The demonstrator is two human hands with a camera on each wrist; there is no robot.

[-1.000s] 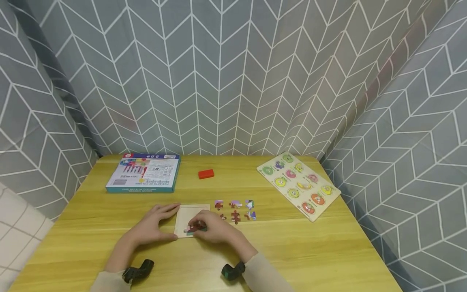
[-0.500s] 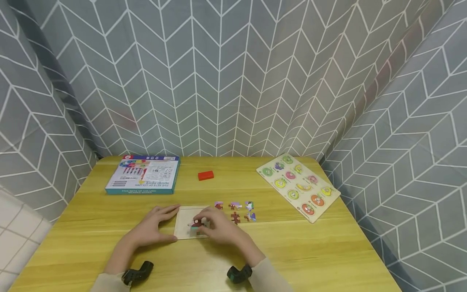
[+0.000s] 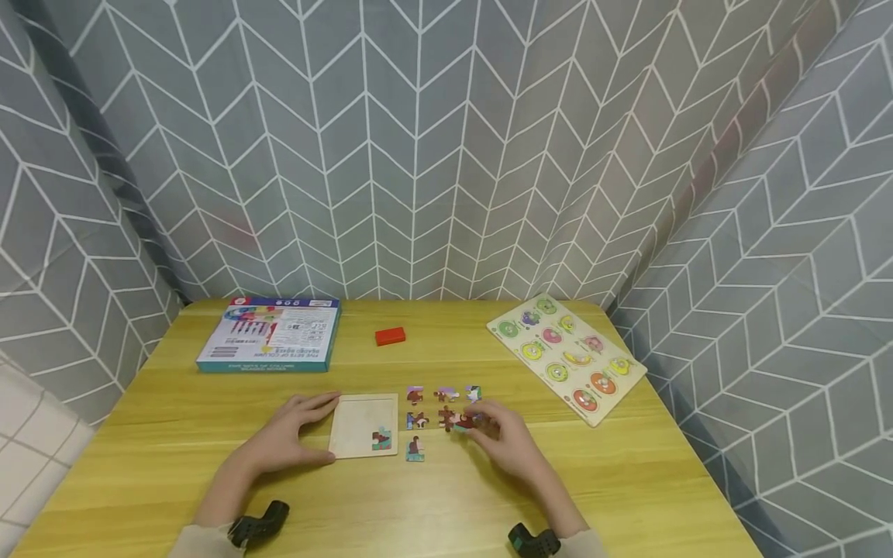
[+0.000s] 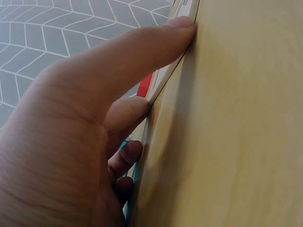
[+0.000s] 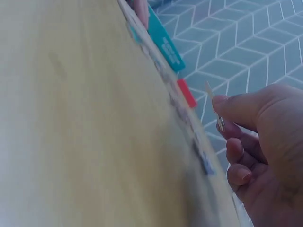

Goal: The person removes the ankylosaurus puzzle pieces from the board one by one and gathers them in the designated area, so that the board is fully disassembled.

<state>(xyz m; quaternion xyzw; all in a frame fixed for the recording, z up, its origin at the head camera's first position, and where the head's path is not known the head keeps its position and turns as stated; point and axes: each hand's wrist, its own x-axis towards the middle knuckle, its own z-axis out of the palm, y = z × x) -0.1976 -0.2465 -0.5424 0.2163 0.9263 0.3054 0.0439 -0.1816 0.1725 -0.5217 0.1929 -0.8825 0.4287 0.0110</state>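
Note:
My left hand point(image 3: 289, 438) lies beside a square wooden puzzle tray point(image 3: 352, 434). Its thumb touches the near left corner and its extended fingers the far left corner. One jigsaw piece point(image 3: 381, 439), brown and teal, sits in the tray's near right corner. My right hand point(image 3: 515, 443) pinches another brown-and-teal puzzle piece point(image 3: 463, 423) between thumb and fingers, above the loose pieces right of the tray. In the right wrist view that held piece point(image 5: 220, 124) shows edge-on, off the table. Several loose pieces point(image 3: 415, 448) lie in rows there; the right hand partly covers some.
Behind the left hand lies a flat boxed set point(image 3: 268, 337). A small red block point(image 3: 390, 336) rests near the table's middle back. At the back right is a fruit peg board point(image 3: 568, 356). Grey patterned curtains point(image 3: 418, 155) surround the wooden table point(image 3: 335, 511).
My right hand has moved right from over the tray to above the loose pieces, carrying a piece. A piece now shows in the tray's near right corner. The left hand has stayed put.

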